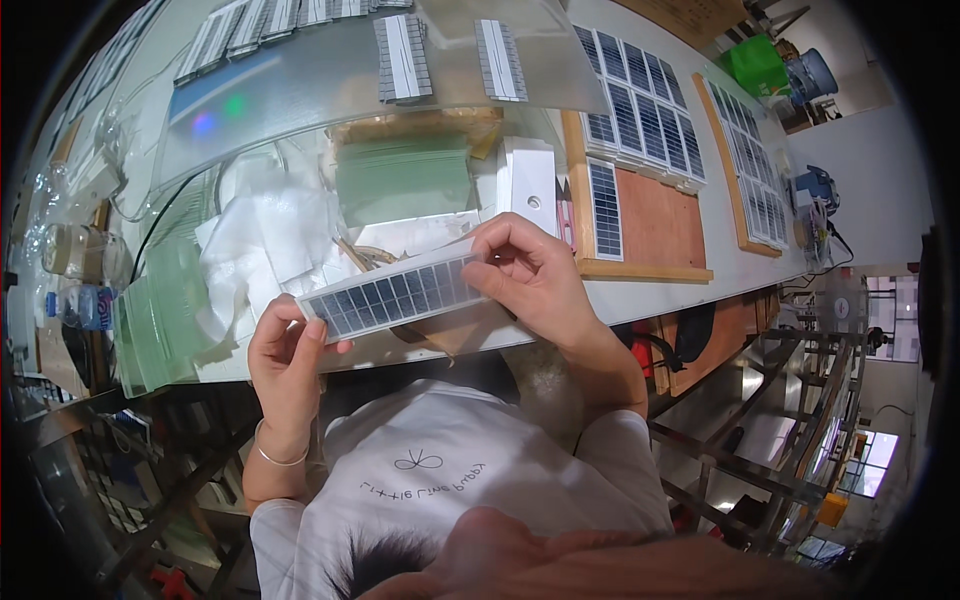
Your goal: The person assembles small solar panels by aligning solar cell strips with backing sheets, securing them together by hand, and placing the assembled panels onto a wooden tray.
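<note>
Between my two hands is a narrow solar panel (395, 297) with dark cells and a pale border, held slightly tilted above the table's near edge. My left hand (283, 345) pinches its left end, thumb on the cell side. At the other end, my right hand (525, 268) grips the upper right corner between thumb and fingers. Just beyond the panel lie crumpled white sheets (265, 235) and a stack of greenish glass plates (400, 180). A white box (527, 185) stands beyond my right hand.
To the right, a wooden tray (640, 270) holds rows of similar panels (645, 95); a second wooden-edged tray (722, 150) lies farther right. A translucent raised sheet (300, 100) carries grey-and-white strips (403, 58). More greenish plates (160, 320) stand at the left edge.
</note>
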`<state>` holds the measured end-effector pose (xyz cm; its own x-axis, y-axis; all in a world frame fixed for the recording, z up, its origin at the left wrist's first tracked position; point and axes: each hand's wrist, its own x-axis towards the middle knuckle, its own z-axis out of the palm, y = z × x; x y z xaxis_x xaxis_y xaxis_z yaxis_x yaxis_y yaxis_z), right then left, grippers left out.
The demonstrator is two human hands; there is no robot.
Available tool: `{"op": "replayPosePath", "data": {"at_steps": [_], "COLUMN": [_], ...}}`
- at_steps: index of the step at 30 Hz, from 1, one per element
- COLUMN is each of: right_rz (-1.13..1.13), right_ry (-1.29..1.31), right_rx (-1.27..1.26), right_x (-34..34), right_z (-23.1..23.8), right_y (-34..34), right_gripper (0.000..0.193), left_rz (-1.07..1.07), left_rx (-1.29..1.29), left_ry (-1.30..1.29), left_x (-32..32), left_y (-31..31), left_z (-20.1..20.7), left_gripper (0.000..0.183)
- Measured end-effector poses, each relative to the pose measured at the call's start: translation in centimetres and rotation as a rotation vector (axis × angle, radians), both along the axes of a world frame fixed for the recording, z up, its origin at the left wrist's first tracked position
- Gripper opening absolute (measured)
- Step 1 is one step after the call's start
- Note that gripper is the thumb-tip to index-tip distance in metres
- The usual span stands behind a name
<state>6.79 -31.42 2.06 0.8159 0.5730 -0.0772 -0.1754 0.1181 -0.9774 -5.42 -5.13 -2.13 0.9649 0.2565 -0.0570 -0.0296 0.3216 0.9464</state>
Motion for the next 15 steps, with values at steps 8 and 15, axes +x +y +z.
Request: {"op": "replayPosePath", "data": {"at_steps": [8,15], "right_rz": [-0.025,-0.105], "right_ry": [-0.002,-0.085], "right_rx": [-0.017,-0.169], "right_x": [0.0,-0.8], "right_z": [-0.5,-1.2], "right_y": [-0.1,-0.8], "right_gripper": [0.021,0.034], "left_rz": [-0.027,-0.107], "left_rx": [-0.036,-0.103], "left_ry": [0.049,0.161], "left_x": [0.0,0.0], "left_y": [-0.1,-1.1], "left_z": [-0.2,-0.9], "left_gripper": [0.004,0.024]}}
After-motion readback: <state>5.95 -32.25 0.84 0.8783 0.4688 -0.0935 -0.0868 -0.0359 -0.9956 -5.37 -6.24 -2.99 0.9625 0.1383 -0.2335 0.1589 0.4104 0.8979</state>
